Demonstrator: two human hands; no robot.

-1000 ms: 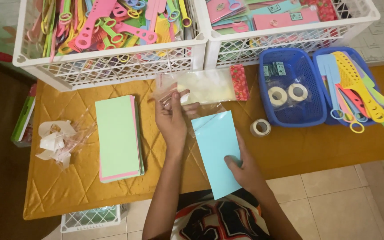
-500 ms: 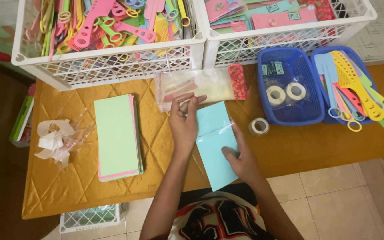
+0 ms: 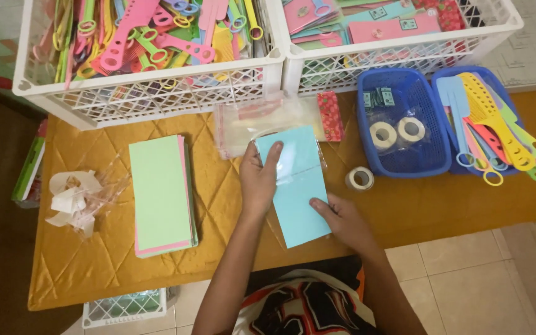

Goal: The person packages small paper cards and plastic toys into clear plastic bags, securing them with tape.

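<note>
A light blue card (image 3: 298, 195) lies lengthways on the yellow quilted table (image 3: 82, 260), its upper half inside a clear plastic sleeve (image 3: 293, 158). My left hand (image 3: 259, 180) grips the sleeve's left edge, with the fingers spread over the card's upper left corner. My right hand (image 3: 342, 220) presses the card's lower right corner with its fingertips. A pile of more clear sleeves (image 3: 249, 121) sits just behind the card.
A stack of green and pink cards (image 3: 161, 195) lies at left, beside crumpled plastic scraps (image 3: 75, 198). Two white crates (image 3: 156, 93) of coloured combs and cards stand behind. Blue baskets (image 3: 404, 161) hold tape rolls and combs; a loose tape roll (image 3: 360, 178) is near my right hand.
The blue card has slid up into the clear sleeve. My left hand moved from picking at the sleeve pile to holding the sleeve's mouth; my right hand stays at the card's lower end.
</note>
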